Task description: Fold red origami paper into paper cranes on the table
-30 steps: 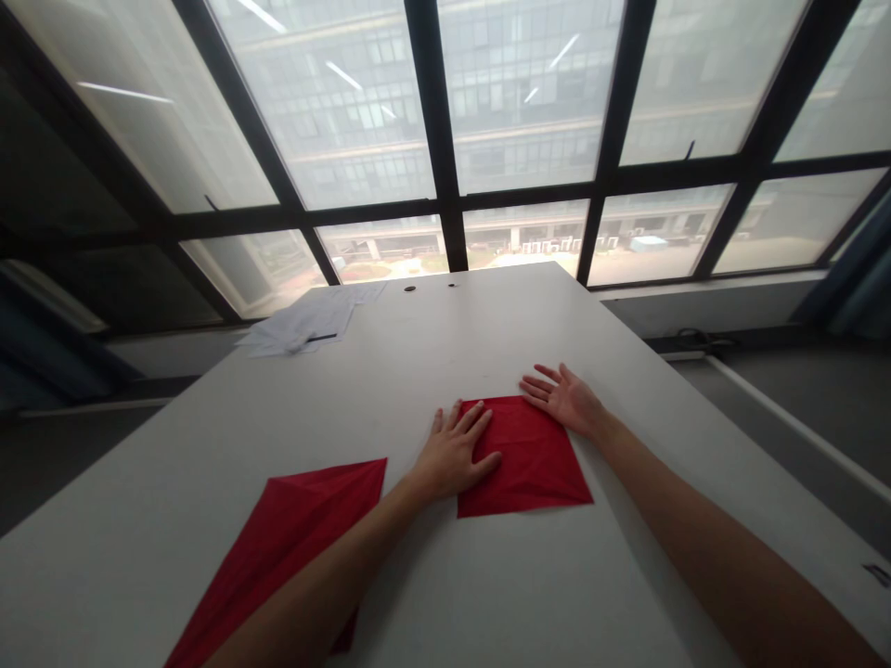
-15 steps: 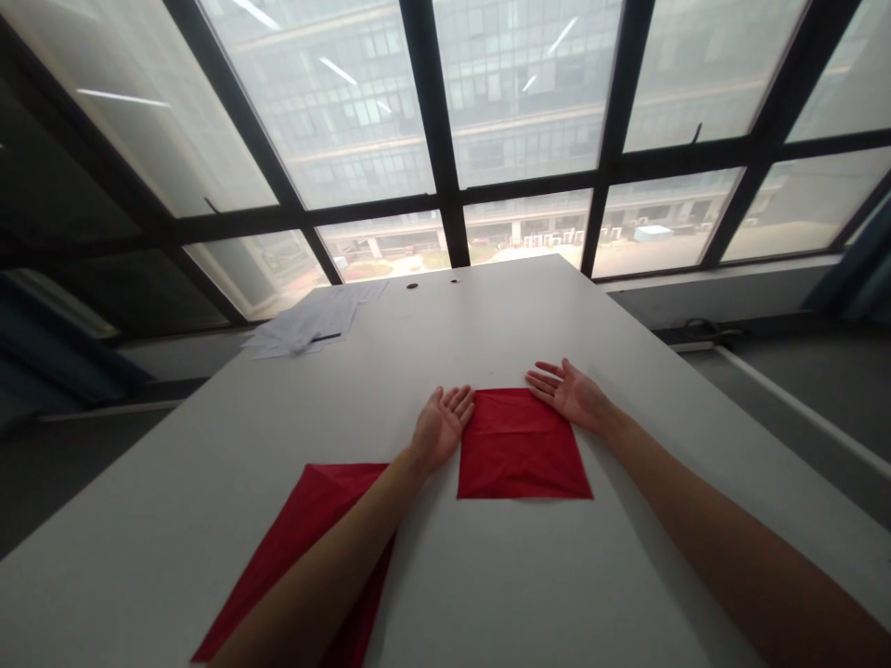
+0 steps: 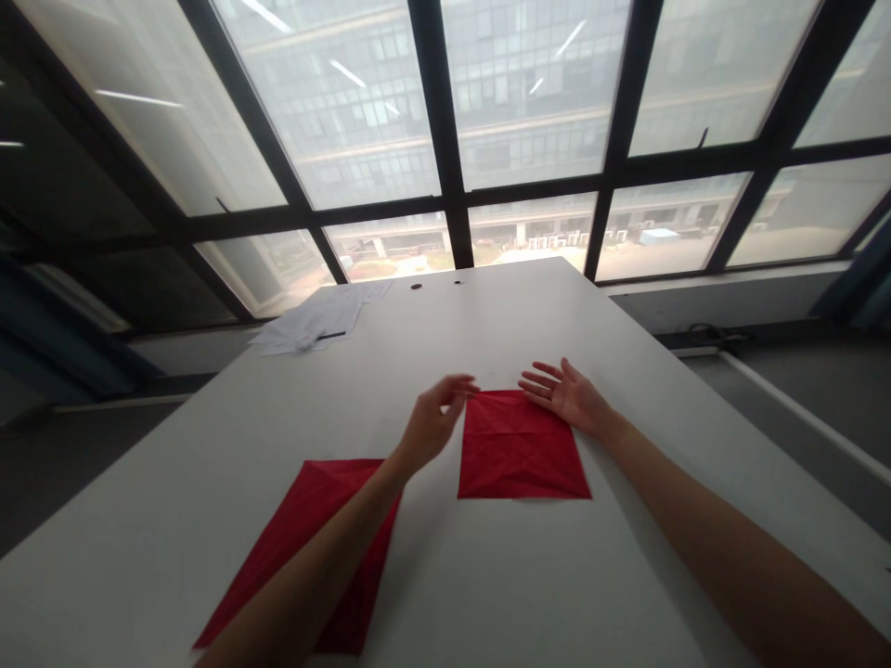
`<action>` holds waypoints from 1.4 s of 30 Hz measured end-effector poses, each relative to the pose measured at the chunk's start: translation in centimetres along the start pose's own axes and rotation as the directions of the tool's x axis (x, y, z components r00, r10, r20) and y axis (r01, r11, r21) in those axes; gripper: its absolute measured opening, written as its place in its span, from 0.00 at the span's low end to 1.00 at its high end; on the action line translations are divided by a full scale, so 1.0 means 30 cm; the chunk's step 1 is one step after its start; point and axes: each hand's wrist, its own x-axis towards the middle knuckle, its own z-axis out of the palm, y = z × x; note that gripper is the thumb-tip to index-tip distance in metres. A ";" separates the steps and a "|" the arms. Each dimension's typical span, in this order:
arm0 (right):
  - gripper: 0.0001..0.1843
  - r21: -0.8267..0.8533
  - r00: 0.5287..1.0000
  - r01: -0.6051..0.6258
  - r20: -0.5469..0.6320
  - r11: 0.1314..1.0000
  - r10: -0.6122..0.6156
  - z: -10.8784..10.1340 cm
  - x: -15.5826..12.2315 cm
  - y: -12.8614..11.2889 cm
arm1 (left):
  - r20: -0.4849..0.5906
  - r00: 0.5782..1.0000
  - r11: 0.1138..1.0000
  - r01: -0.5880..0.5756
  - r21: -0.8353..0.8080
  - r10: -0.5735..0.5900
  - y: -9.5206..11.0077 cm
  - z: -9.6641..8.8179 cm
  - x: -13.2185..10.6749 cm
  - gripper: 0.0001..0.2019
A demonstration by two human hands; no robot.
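Observation:
A creased red square sheet [image 3: 522, 455] lies flat on the white table [image 3: 480, 584] in front of me; whether it is cloth or paper I cannot tell. At its far left corner is my left hand [image 3: 435, 413], turned on edge, with the fingers curved over the corner and the thumb apart from them. My right hand [image 3: 567, 397] rests palm up by the far right corner, its fingers spread and their tips over the sheet's edge. A larger red sheet [image 3: 278, 547] lies at the left, partly hidden under my left forearm.
Loose white papers [image 3: 306, 320] with a dark pen [image 3: 331, 335] on them lie at the table's far left. Two small holes [image 3: 416, 287] sit near the far edge. Beyond stand tall windows with dark frames [image 3: 456, 223]. Cables [image 3: 710, 332] lie on the floor at the right.
My left hand has rolled from palm up onto its edge, and its fingers have bent toward the sheet's corner. My right hand has shifted slightly left over the sheet.

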 end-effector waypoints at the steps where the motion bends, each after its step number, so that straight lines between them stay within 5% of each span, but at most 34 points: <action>1: 0.24 -0.008 1.000 -0.003 0.028 1.000 0.003 0.007 -0.006 -0.003 | 0.168 0.984 0.981 -0.087 0.173 0.058 0.012 0.024 -0.024 0.13; 4: 0.27 -0.030 0.992 0.006 0.125 1.000 -0.002 0.029 -0.029 -0.015 | 0.444 0.889 0.794 -0.347 0.499 0.109 0.014 0.102 -0.097 0.19; 7: 0.30 -0.126 0.952 -0.096 0.278 0.987 0.128 0.055 -0.066 -0.018 | 0.520 0.854 0.631 -0.389 0.671 -0.026 -0.025 0.136 -0.139 0.28; 9: 0.31 -0.267 0.853 -0.256 0.391 0.929 0.347 0.074 -0.095 -0.008 | 0.485 0.871 0.578 -0.358 0.733 -0.076 -0.060 0.125 -0.142 0.30; 11: 0.30 -0.428 0.684 -0.393 0.455 0.814 0.570 0.088 -0.118 0.011 | 0.412 0.906 0.543 -0.301 0.784 -0.094 -0.093 0.100 -0.133 0.31; 13: 0.27 -0.512 0.576 -0.456 0.453 0.728 0.680 0.090 -0.124 0.024 | 0.381 0.918 0.527 -0.273 0.805 -0.106 -0.120 0.076 -0.122 0.31; 15: 0.27 -0.475 0.618 -0.477 0.417 0.740 0.666 0.075 -0.111 0.020 | 0.371 0.922 0.519 -0.265 0.813 -0.110 -0.139 0.062 -0.116 0.31; 19: 0.25 -0.292 0.863 -0.362 0.254 0.885 0.437 0.019 -0.069 -0.035 | 0.344 0.933 0.508 -0.247 0.825 -0.105 -0.155 0.065 -0.120 0.32; 21: 0.22 -0.250 0.939 -0.232 0.194 0.940 0.284 0.010 -0.072 -0.062 | 0.338 0.935 0.507 -0.241 0.827 -0.106 -0.155 0.072 -0.122 0.32; 23: 0.22 -0.273 0.940 -0.194 0.224 0.942 0.258 0.025 -0.097 -0.072 | 0.336 0.936 0.508 -0.239 0.828 -0.107 -0.153 0.075 -0.122 0.32; 27: 0.23 -0.474 0.729 -0.405 0.349 0.782 0.589 0.067 -0.145 -0.055 | 0.338 0.935 0.517 -0.238 0.822 -0.107 -0.147 0.073 -0.119 0.33; 28: 0.22 -0.500 0.711 -0.420 0.337 0.757 0.617 0.066 -0.144 -0.052 | 0.333 0.937 0.520 -0.231 0.822 -0.110 -0.147 0.072 -0.118 0.33; 31: 0.21 -0.431 0.830 -0.377 0.236 0.820 0.506 0.033 -0.115 -0.063 | 0.305 0.944 0.520 -0.198 0.831 -0.126 -0.146 0.069 -0.115 0.34; 34: 0.19 -0.350 0.977 -0.123 0.120 0.929 0.175 0.012 -0.087 -0.082 | 0.297 0.947 0.515 -0.196 0.834 -0.120 -0.143 0.067 -0.108 0.35; 37: 0.21 -0.306 0.984 -0.037 0.157 0.951 0.089 0.043 -0.088 -0.067 | 0.330 0.939 0.520 -0.234 0.822 -0.099 -0.133 0.074 -0.105 0.35; 42: 0.24 -0.337 0.902 -0.287 0.221 0.897 0.372 0.080 -0.067 -0.002 | 0.423 0.902 0.536 -0.318 0.782 -0.081 -0.115 0.103 -0.124 0.35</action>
